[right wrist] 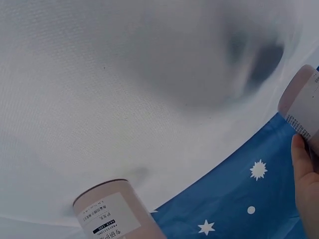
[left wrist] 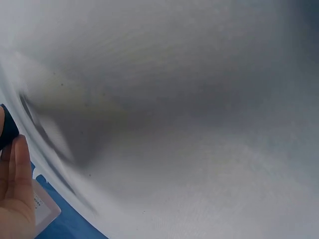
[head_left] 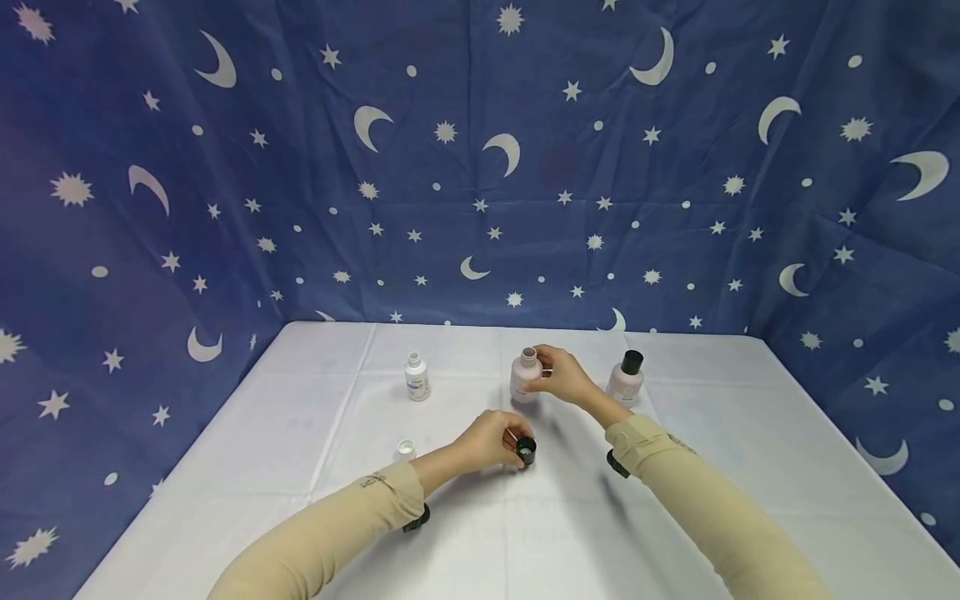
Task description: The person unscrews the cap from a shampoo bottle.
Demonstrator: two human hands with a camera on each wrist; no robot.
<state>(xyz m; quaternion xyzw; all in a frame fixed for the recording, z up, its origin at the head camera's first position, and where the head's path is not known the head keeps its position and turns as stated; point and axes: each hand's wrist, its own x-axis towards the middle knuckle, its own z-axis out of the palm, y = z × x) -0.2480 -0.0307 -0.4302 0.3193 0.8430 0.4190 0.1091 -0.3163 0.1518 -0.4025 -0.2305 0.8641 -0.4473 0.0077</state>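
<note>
My right hand [head_left: 566, 379] grips an uncapped pale pink bottle [head_left: 522, 380] near its neck, thumb on the near side; the open mouth faces up. In the right wrist view, the fingers [right wrist: 300, 159] lie along that bottle's labelled side. Nearer to me, my left hand [head_left: 491, 440] pinches a black cap [head_left: 526, 451], its hollow side turned toward the head camera. The left wrist view catches only part of this hand [left wrist: 17, 184] and the dark cap [left wrist: 9, 128] at its left edge.
A second pink bottle [head_left: 626, 379] with its black cap on stands right of my right hand. To the left is an uncapped small white bottle [head_left: 417, 377]; a white cap [head_left: 406, 449] lies beside my left forearm. A star-patterned blue curtain [head_left: 465, 167] backs the white table [head_left: 315, 375].
</note>
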